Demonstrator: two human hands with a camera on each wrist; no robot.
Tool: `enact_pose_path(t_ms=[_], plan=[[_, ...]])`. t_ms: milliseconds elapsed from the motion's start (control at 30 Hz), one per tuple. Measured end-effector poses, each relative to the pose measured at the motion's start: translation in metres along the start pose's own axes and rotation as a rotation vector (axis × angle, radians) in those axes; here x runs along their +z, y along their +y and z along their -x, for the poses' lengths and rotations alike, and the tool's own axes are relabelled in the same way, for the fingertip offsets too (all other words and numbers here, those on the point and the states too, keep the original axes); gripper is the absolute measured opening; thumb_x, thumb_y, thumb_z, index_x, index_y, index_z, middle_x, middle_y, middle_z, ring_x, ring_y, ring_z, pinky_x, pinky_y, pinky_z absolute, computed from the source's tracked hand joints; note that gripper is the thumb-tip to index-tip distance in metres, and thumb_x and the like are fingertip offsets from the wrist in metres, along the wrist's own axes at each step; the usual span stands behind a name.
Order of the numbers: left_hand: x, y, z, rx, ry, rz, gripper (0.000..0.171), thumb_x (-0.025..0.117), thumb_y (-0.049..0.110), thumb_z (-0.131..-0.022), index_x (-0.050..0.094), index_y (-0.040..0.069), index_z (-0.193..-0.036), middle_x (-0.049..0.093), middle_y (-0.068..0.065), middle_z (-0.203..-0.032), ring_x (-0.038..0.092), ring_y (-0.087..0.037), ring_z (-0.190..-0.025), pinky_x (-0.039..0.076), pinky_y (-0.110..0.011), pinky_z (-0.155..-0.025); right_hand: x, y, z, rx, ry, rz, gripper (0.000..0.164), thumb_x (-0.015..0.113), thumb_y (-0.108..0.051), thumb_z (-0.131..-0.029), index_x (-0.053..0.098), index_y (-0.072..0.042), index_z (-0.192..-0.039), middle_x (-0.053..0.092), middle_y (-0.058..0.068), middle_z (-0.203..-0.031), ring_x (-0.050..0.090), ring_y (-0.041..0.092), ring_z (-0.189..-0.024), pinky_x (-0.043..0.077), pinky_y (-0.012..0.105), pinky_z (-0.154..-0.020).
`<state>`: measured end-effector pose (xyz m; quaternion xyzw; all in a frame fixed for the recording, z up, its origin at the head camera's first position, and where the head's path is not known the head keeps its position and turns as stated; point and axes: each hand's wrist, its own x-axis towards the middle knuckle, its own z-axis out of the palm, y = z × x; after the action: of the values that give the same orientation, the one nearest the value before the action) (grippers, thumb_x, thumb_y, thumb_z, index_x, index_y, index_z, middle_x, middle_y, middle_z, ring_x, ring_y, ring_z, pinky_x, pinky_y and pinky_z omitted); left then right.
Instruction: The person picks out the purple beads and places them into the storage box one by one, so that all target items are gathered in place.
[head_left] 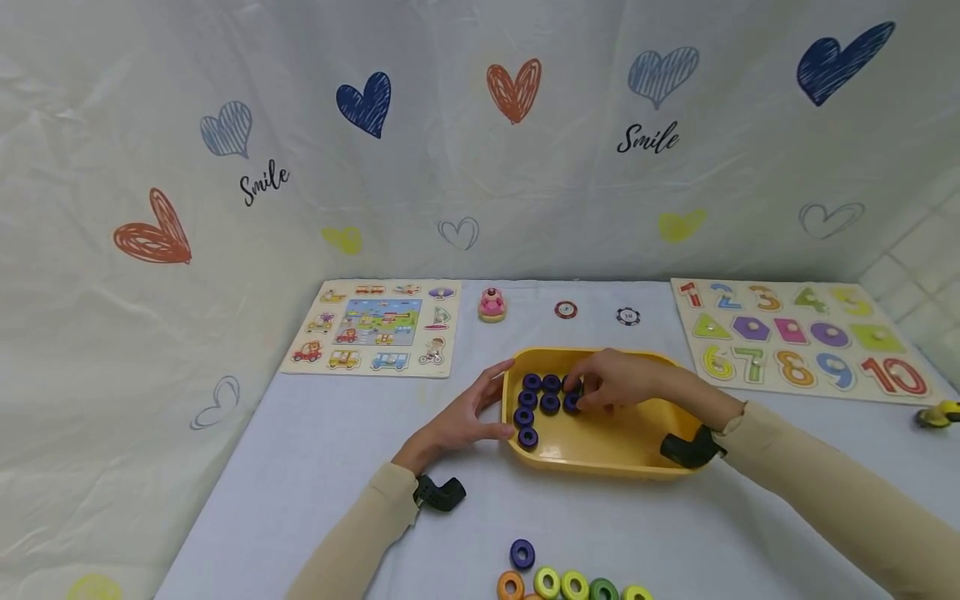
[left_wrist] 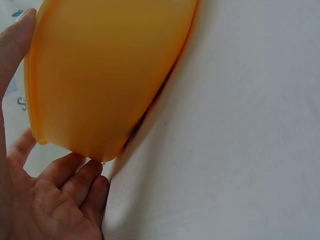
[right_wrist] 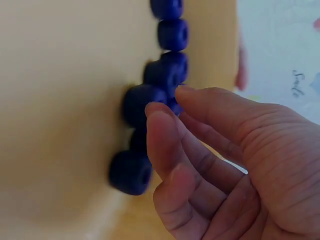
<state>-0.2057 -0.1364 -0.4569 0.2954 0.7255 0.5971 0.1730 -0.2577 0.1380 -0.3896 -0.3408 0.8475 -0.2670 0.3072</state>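
Note:
A yellow plastic tray [head_left: 600, 450] lies on the table with several dark purple rings [head_left: 528, 437] grouped in its left part. My left hand [head_left: 467, 414] holds the tray's left end, thumb at the near corner and fingers at the far one. In the left wrist view, the fingers [left_wrist: 80, 182] bend against the tray's outer wall [left_wrist: 110, 75]. My right hand [head_left: 622, 379] reaches into the tray from the right. Its thumb and index finger pinch a purple ring [head_left: 572, 403] beside the others. The right wrist view shows the fingertips [right_wrist: 162, 122] close against the rings [right_wrist: 142, 102].
Loose purple, orange, yellow and green rings [head_left: 574, 585] lie at the near table edge. Behind the tray are a vehicle puzzle board [head_left: 442, 362], a pink toy [head_left: 492, 306], two chips [head_left: 566, 310] and a number puzzle board [head_left: 757, 333]. A yellow toy [head_left: 936, 415] sits far right.

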Motion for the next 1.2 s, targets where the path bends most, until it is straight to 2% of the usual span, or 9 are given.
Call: enact_pose_path(t_ms=[167,300,467,600,733,867,1000,1200], plan=[[-0.001,-0.014,-0.002,0.003,0.028,-0.026,0.093,0.070,0.046,-0.073,0.012,0.027,-0.144,0.022,0.003,-0.148,0.024,-0.012,-0.132,0.019,-0.031,-0.108,0.002,-0.020,0.010,0.006,0.033,0.037,0.029,0.063,-0.019,-0.085,0.059,-0.007,-0.111,0.062,0.005,-0.074,0.056,0.016,-0.056,0.050,0.029,-0.053],[-0.001,-0.015,-0.003,-0.004,0.024,-0.020,0.092,0.070,0.046,-0.073,0.013,0.029,-0.144,0.022,0.005,-0.147,0.024,-0.010,-0.132,0.018,-0.030,-0.108,0.014,-0.040,0.022,-0.066,0.087,0.148,0.027,0.063,-0.025,-0.084,0.061,-0.014,-0.109,0.061,-0.006,-0.074,0.055,0.011,-0.057,0.049,0.024,-0.053],[-0.002,-0.005,-0.001,-0.007,-0.002,-0.006,0.092,0.071,0.035,-0.077,0.010,0.023,-0.145,0.019,-0.004,-0.149,0.022,-0.018,-0.133,0.016,-0.037,-0.108,0.039,-0.066,0.035,-0.143,0.111,0.228,0.021,0.063,-0.030,-0.084,0.063,-0.023,-0.104,0.055,-0.019,-0.072,0.050,0.004,-0.060,0.045,0.019,-0.056],[-0.002,0.009,0.002,-0.006,-0.013,0.007,0.090,0.069,0.026,-0.079,0.009,0.014,-0.145,0.017,-0.013,-0.148,0.020,-0.027,-0.134,0.013,-0.044,-0.108,0.068,-0.082,0.038,-0.180,0.022,0.157,0.019,0.064,-0.028,-0.084,0.064,-0.024,-0.102,0.054,-0.021,-0.070,0.049,0.000,-0.060,0.045,0.017,-0.057],[-0.001,0.016,0.004,-0.012,-0.013,-0.010,0.090,0.068,0.024,-0.080,0.007,0.012,-0.145,0.016,-0.014,-0.148,0.020,-0.028,-0.134,0.014,-0.044,-0.108,0.096,-0.088,0.033,-0.250,-0.078,0.158,0.021,0.063,-0.029,-0.084,0.063,-0.022,-0.103,0.053,-0.022,-0.068,0.047,-0.005,-0.059,0.043,0.013,-0.056],[-0.001,0.017,0.005,-0.019,-0.009,-0.014,0.089,0.068,0.021,-0.080,0.008,0.013,-0.145,0.016,-0.014,-0.148,0.020,-0.027,-0.134,0.014,-0.044,-0.108,0.117,-0.087,0.026,-0.337,-0.099,0.234,0.021,0.061,-0.031,-0.085,0.063,-0.021,-0.104,0.051,-0.023,-0.066,0.044,-0.008,-0.056,0.039,0.010,-0.052],[0.001,0.015,0.004,-0.023,-0.009,-0.018,0.090,0.069,0.025,-0.080,0.008,0.014,-0.145,0.017,-0.014,-0.148,0.020,-0.026,-0.134,0.013,-0.045,-0.108,0.127,-0.085,0.022,-0.381,-0.089,0.291,0.019,0.061,-0.031,-0.085,0.063,-0.021,-0.102,0.048,-0.022,-0.063,0.041,-0.009,-0.053,0.036,0.008,-0.048],[0.003,0.016,0.004,-0.019,-0.019,-0.024,0.090,0.068,0.028,-0.080,0.008,0.013,-0.145,0.017,-0.014,-0.148,0.020,-0.026,-0.134,0.013,-0.045,-0.108,0.131,-0.080,0.022,-0.397,-0.095,0.283,0.020,0.061,-0.031,-0.085,0.063,-0.020,-0.102,0.048,-0.022,-0.062,0.040,-0.010,-0.051,0.035,0.008,-0.047]])
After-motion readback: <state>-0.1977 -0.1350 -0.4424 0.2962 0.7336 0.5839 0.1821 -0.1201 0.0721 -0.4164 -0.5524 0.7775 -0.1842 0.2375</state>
